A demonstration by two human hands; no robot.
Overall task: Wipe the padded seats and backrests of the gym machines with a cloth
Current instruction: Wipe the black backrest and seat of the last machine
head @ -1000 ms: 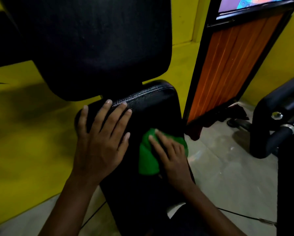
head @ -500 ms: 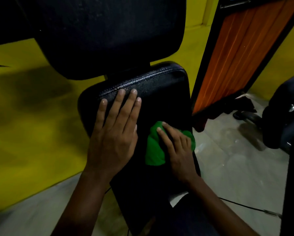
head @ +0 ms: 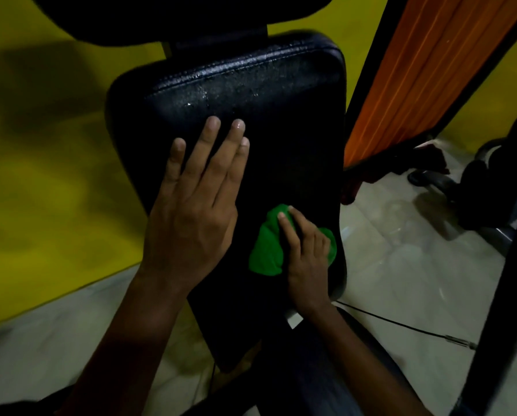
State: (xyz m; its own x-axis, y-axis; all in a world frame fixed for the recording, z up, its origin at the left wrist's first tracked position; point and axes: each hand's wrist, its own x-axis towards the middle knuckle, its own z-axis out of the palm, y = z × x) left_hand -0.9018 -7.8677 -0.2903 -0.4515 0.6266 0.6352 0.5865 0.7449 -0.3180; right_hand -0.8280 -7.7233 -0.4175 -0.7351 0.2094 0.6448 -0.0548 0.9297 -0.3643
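Droplets are glistening on the seat pad (head: 251, 94) while your right hand (head: 306, 259), fingers curled, is rubbing the green cloth (head: 266, 247) lower down and your left hand (head: 195, 205) is pressing flat.

Two hands, the left hand (head: 191, 217) and the right hand (head: 306, 259); one green cloth (head: 266, 247); two black pads, a seat pad (head: 251, 115) and seemingly a backrest (head: 161, 16); one orange panel (head: 425, 70).

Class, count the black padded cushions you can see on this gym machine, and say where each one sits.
2. The seat pad lies under both hands at centre; a second pad sits above it at the top edge, cropped. Others may be out of view.
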